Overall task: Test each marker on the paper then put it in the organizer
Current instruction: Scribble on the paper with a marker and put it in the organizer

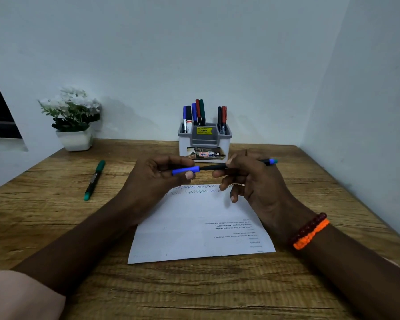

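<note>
Blue marker (214, 167) held level above the paper (194, 227), in front of the organizer (204, 140). Left hand (153, 179) pinches the blue cap (185, 170); right hand (252, 179) grips the black barrel, hiding its middle (whether cap and barrel are fully joined cannot be told). Paper's far edge partly covered by both hands. Green marker (94, 180) lies on the table (56, 204), left.

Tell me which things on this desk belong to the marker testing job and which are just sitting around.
Part of the job:
blue marker, held by the left hand and right hand
green marker lying on the desk
paper with scribbles
organizer holding markers

Just lying about:
potted plant
wooden desk
</note>
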